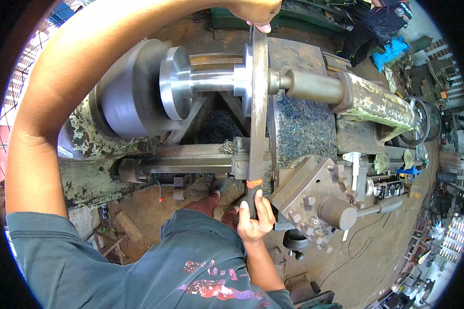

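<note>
A long flat file (259, 103) lies across the right-hand flange of a shiny turned metal workpiece (211, 81) on a lathe. My left hand (258, 10) reaches over the machine and grips the far tip of the file, thumb along its edge. Close to my body, my right hand (256, 221) is wrapped round its black and orange handle. The lathe chuck (134, 87), left of the workpiece, is smeared as if spinning. At the right, the tailstock (376, 103) supports the workpiece's end. The file hides part of that flange.
A square tool post (314, 201) with a lever stands right of my right hand. Metal chips (304, 126) cover the carriage behind it. A caliper-like tool (353, 164) lies beyond. Another person (384, 20) is at the far right, near a blue bag (391, 51).
</note>
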Demonstrator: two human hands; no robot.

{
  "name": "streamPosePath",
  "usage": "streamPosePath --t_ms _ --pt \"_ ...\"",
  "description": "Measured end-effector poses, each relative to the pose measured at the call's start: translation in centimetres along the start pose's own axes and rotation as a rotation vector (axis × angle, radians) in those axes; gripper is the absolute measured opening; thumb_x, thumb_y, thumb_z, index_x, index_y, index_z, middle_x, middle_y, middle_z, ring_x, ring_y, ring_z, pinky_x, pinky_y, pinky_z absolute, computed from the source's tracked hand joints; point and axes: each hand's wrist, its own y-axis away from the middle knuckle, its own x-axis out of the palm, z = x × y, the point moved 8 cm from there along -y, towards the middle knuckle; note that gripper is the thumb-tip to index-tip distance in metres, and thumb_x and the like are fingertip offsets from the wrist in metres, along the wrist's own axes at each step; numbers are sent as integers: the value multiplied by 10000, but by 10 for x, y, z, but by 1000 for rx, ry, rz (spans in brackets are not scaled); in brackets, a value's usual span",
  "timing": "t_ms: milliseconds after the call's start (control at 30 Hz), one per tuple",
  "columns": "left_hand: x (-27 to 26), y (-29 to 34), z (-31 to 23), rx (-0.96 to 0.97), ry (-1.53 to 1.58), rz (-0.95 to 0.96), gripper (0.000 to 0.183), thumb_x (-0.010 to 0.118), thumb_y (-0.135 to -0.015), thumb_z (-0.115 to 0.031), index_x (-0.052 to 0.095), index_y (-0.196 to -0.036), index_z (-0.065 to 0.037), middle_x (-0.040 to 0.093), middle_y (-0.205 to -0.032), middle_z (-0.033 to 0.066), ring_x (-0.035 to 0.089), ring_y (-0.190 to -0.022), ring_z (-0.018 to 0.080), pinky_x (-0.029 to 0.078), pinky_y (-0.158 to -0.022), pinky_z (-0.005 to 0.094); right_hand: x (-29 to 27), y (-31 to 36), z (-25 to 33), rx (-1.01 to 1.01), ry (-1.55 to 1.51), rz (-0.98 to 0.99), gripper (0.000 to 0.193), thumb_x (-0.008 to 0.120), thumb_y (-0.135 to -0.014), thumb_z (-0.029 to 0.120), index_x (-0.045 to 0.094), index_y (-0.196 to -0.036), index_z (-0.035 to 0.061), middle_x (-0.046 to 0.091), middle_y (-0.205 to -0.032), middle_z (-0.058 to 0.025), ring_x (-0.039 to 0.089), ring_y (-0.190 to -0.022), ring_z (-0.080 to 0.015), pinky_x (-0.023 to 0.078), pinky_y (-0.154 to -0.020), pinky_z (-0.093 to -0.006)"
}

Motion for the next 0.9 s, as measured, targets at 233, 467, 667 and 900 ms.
streamPosePath --t_ms 233,467,667,900 --pt "-22 7 -10 18 -20 14 319 759 -858 -302 757 -930 10 721 -906 221 693 -885 399 540 -810 472 0 -4 3 -1 -8 -28 492 720 -803 -75 647 -1290 -77 686 -1010 -266 693 -816 -331 579 -729 -389" --pt "2 -2 -34 178 -130 66 355 745 -865 -343 762 -872 11 704 -834 231 677 -813 428 543 -770 484 -13 26 1 31 -38 -24 519 746 -777 -65 649 -1287 -80 690 -1037 -280 708 -840 -344 590 -760 -395" --pt "32 -27 -20 95 -220 144 375 729 -893 -382 743 -767 -29 659 -681 143 658 -680 300 539 -647 432 -14 26 -1 72 6 1 509 758 -778 -48 658 -1276 -81 703 -1054 -257 709 -856 -328 580 -800 -397" --pt "26 -30 -11 35 -294 132 425 696 -910 -451 775 -932 -34 752 -884 152 726 -866 338 565 -800 477 -11 16 -5 147 32 -42 471 700 -815 -25 656 -1278 -99 686 -991 -248 652 -800 -337 552 -758 -427"
